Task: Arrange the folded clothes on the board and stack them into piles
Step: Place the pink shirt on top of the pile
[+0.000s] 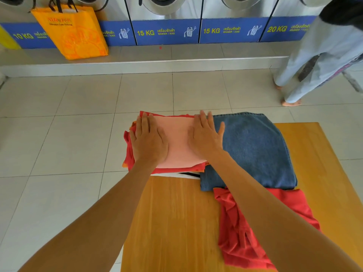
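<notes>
A folded pink cloth point(177, 142) tops a pile of red and orange clothes point(128, 154) at the far left corner of the wooden board point(172, 218). My left hand point(148, 140) lies flat on the pink cloth's left side, fingers spread. My right hand point(206, 134) presses flat on its right edge, next to folded blue jeans point(253, 150). A crumpled red garment point(237, 232) lies unfolded on the board, nearer to me, partly under my right forearm. A white and black item point(186, 175) peeks out beneath the pile.
Tiled floor surrounds the board. A row of washing machines point(167, 20) lines the back wall on a raised step. An orange bag point(72, 32) stands on that step at left. Another person point(322, 55) in pale trousers stands at the far right.
</notes>
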Available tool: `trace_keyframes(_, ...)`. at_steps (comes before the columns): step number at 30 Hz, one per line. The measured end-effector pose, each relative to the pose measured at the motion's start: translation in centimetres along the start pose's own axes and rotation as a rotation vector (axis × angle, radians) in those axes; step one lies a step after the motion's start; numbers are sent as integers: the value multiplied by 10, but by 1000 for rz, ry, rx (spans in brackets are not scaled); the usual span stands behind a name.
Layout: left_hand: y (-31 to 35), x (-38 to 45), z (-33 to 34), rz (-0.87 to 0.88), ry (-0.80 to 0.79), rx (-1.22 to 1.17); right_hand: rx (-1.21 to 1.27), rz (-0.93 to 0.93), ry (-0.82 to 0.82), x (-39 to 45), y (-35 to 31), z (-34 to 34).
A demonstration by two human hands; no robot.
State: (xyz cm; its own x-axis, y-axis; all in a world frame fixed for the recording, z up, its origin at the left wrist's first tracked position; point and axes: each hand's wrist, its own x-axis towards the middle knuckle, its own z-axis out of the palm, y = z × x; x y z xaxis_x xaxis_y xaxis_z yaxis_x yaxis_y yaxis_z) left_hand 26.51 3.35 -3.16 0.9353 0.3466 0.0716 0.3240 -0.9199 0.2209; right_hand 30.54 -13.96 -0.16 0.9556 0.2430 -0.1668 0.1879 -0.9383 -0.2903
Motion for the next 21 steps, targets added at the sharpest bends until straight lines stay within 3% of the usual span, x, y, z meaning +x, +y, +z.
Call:
trace_keyframes(4,-3,-1,-2,27,-70,47,74,-170,24,-20,-32,16)
trace_keyframes(7,-1,2,-9,22,-112,79,120,-127,-6,-32,-21,20)
trace_keyframes(10,10,-13,-23,74,-46,96,148,-61,31,-55,6,10)
trace_keyframes(15,72,-120,-41,324,111,-465,248,207,245,-134,96,9)
trace_keyframes(16,84,-144,-37,321,63,-529,247,286,307,-152,117,8)
trace_keyframes(18,101,-184,-13,144,-211,-601,223,483,347,-188,157,3)
trace_keyframes(21,122,-217,19,-119,-567,-574,220,813,248,-229,205,0)
